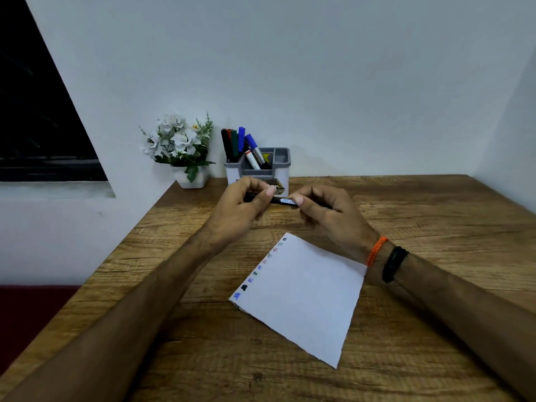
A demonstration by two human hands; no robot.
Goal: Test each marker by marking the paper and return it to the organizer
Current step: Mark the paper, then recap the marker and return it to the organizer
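Head view is showing both hands raised above the table (406, 204), holding one black marker (280, 200) crosswise between them, just in front of the organizer (258, 169). The left hand (243, 204) is curling its fingers around the marker's left end, with the thumb lying along the top of the barrel. The right hand (327, 210) is pinching the right part of the marker between thumb and curled fingers, the thumb tip pressing on the white label. Only the short middle stretch of the barrel is showing between the two thumbs; both ends are hiding inside the hands, so whether the cap is on or off cannot be told.

The paper (304, 294) is lying flat on the table below the hands, not touching the marker, its upper right corner passing under the right wrist. A column of small coloured test marks is running down its left edge.

The organizer is standing at the table's far edge against the wall, with several markers (236, 143) leaning in its left and middle compartments. A potted plant (181, 146) is sitting just left of it. The right wrist is wearing an orange band (375, 250) and a black band (394, 264).
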